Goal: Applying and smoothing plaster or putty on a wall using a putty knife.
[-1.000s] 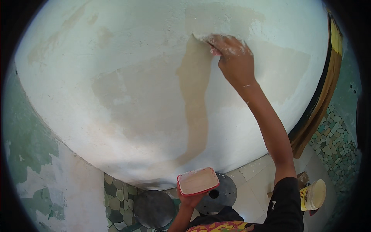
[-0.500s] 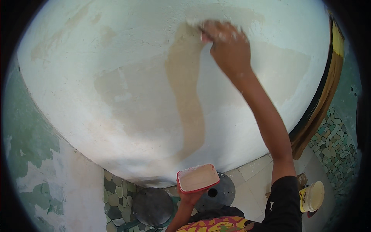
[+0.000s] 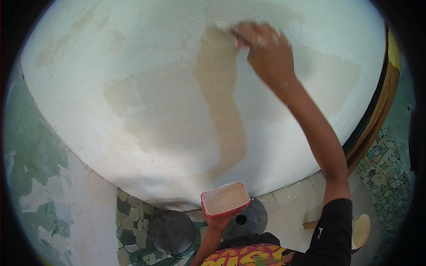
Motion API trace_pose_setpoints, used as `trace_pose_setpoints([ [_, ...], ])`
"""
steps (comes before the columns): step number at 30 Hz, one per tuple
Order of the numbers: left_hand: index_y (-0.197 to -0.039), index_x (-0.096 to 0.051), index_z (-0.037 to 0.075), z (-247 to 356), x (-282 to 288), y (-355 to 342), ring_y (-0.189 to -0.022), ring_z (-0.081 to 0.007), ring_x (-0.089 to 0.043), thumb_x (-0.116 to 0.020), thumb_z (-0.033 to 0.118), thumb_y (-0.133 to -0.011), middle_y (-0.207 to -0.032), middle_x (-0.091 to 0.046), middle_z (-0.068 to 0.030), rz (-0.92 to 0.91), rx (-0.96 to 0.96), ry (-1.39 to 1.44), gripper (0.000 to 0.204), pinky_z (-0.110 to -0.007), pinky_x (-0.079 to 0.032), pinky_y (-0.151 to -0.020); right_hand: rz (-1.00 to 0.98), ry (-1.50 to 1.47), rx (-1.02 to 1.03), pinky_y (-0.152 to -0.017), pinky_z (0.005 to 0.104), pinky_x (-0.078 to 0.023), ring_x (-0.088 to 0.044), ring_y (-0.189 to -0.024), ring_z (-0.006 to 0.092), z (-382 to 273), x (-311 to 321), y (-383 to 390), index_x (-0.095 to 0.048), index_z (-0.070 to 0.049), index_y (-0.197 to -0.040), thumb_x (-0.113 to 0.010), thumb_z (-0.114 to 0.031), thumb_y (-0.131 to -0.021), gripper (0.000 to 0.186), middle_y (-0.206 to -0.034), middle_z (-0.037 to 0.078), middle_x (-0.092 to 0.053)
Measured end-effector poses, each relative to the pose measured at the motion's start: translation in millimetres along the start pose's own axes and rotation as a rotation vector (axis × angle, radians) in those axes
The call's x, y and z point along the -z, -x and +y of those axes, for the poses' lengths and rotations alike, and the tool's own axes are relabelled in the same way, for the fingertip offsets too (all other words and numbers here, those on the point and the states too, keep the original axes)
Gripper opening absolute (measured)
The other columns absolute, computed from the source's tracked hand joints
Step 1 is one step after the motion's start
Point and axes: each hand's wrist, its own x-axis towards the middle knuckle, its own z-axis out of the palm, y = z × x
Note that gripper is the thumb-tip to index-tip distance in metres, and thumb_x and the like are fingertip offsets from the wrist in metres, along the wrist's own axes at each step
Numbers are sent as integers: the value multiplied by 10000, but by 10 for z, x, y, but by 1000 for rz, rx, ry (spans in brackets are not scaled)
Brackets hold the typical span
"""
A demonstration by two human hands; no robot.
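Observation:
My right hand, smeared with white compound, is closed on a scraper with some pink at its handle, held against the upper middle of the large white curved wall; motion blurs the hand and blade. Beige and grey patches mark the plaster around it. My left hand, low in the middle, grips a rectangular red-rimmed container holding pale, pinkish-beige compound, near the wall's bottom edge.
Two dark round discs lie below the wall, beside pebble tiles and pale floor tiles. A pale bucket stands at lower right. A green patchy wall is at left, brown-and-yellow trim at right.
My right hand and scraper first moved up and slightly left along the wall, then a little right. The container in my left hand has shifted slightly up and left within the view.

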Motion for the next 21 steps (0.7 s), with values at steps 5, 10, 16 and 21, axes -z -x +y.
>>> trace_pose_setpoints([
  [5,-1636,-366,177,-133,59,-135,-1464,-536,-439,-527,726,-965,-1686,-358,-183,-11,41,-43,882,-715,-550,-973,165,118,52,-971,469,-563,-692,-1175,248,118,-212,-89,-763,-224,-1218,-722,-89,-889,358,-1195,10,-753],
  [10,-1643,-346,196,-181,107,-154,-1469,-510,-434,-511,748,-958,-1689,-356,-168,7,19,-78,896,-722,-503,-1012,-16,101,119,-1010,451,-549,-683,-1181,256,-340,-204,590,-775,-211,-1205,-745,-88,-863,364,-1219,13,-748],
  [16,-1641,-349,198,-277,116,-207,-1463,-504,-441,-529,746,-950,-1686,-360,-168,85,19,-119,901,-710,-512,-1002,247,46,108,-970,454,-547,-672,-1094,225,-191,-41,89,-755,-128,-1023,-796,-254,-817,245,-1112,-8,-692],
  [21,-1644,-347,199,-267,89,-228,-1466,-501,-440,-531,748,-948,-1688,-357,-170,45,51,-85,905,-698,-515,-1007,181,8,73,-988,459,-539,-665,-1142,250,-203,-453,356,-764,-125,-1079,-778,-201,-823,267,-1159,4,-701],
])
